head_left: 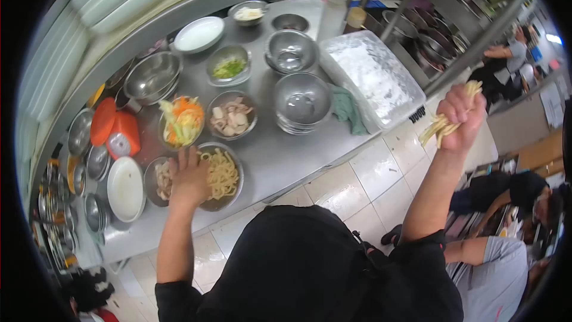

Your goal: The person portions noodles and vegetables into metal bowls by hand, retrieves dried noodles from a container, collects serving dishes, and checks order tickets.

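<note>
My right hand (463, 120) is raised out to the right, closed around a bunch of thick pale noodles (442, 129) whose ends stick out on both sides of the fist. My left hand (190, 177) lies palm down, fingers stretched, over the adjoining sides of two metal bowls at the counter's front. One of them holds more thick noodles (221, 174); the other has pale meat pieces (162, 180), partly hidden by the hand. Behind these stand a bowl of shredded cabbage and carrot (183, 120) and a bowl of sliced pale pieces (231, 116).
Stacked metal bowls (302, 100) stand mid-counter, beside a green cloth (348, 110) and a plastic tub of white powder (372, 68). A bowl of chopped greens (228, 68), an orange scale (122, 134) and white oval dishes (126, 189) share the steel counter. Other people (494, 268) stand at right.
</note>
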`<state>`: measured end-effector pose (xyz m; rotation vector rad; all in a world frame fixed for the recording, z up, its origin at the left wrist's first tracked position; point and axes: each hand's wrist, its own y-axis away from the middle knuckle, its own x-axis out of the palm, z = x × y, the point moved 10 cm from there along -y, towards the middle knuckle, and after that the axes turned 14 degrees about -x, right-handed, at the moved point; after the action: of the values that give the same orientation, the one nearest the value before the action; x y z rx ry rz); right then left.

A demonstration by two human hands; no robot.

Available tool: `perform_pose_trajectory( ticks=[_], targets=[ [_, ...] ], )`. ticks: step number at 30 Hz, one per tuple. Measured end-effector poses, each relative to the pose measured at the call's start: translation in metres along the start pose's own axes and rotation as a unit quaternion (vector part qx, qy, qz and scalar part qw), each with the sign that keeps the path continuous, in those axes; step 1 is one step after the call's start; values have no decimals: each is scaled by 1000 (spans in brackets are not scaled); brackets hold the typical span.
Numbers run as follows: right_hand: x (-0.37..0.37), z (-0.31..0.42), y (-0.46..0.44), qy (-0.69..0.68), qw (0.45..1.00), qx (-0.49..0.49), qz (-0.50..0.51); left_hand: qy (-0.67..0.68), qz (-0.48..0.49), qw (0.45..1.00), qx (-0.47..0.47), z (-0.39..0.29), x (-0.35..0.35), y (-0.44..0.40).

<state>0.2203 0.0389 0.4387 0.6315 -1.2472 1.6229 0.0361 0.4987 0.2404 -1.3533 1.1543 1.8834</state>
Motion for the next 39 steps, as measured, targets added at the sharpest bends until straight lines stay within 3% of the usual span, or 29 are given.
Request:
perform_pose_trajectory(
  ticks=[2,4,5,7,8,10,11,14,15,17,20,23,25,27,29,31,33,34,35,37,39],
  targets=[
    [-133,57,29,107,979,-90,-146,-32,8,999,23,-4,-6,1],
    [-263,90,83,213,909,-162,-319,-64,33,997,32,-9,-7,3],
    [-319,82,118,187,869,-142,-436,-77,44,996,20,-2,-9,5],
    [-461,65,163,105,873,-88,-468,-12,9,1000,3,8,-20,15],
    [-493,49,183,147,833,-70,-529,45,4,999,-21,18,-24,20],
    [-557,1,196,103,812,37,-573,165,2,979,-119,45,-28,39],
    [-546,-30,174,135,833,70,-532,195,-52,971,-127,59,-23,50],
    [-503,-88,147,204,866,159,-427,295,14,918,-265,95,45,78],
    [-516,-102,145,217,868,195,-402,375,44,875,-304,107,90,81],
    [-534,-122,140,234,876,255,-335,592,123,701,-378,74,116,92],
    [-577,-113,154,313,826,266,-386,734,94,585,-331,37,134,77],
    [-587,-97,161,444,749,319,-373,750,5,562,-349,41,149,78],
    [-619,-81,161,482,724,297,-394,750,10,554,-362,40,133,102],
    [-617,-60,138,531,765,128,-341,749,2,542,-381,50,119,130],
    [-659,-38,133,585,737,142,-306,802,-68,477,-353,79,99,136],
    [-613,-28,141,519,742,141,-400,795,-127,486,-339,128,77,128],
    [-645,-7,128,705,625,231,-244,779,-199,482,-349,173,34,117],
    [-602,-7,112,862,392,311,-77,783,-221,482,-324,194,14,105],
    [-572,1,102,924,113,353,94,788,-240,483,-298,216,-5,91],
    [-540,20,113,932,64,335,122,784,-213,501,-297,273,-13,51],
    [-519,51,132,935,86,341,55,788,-228,482,-307,316,-21,17]
  ],
)
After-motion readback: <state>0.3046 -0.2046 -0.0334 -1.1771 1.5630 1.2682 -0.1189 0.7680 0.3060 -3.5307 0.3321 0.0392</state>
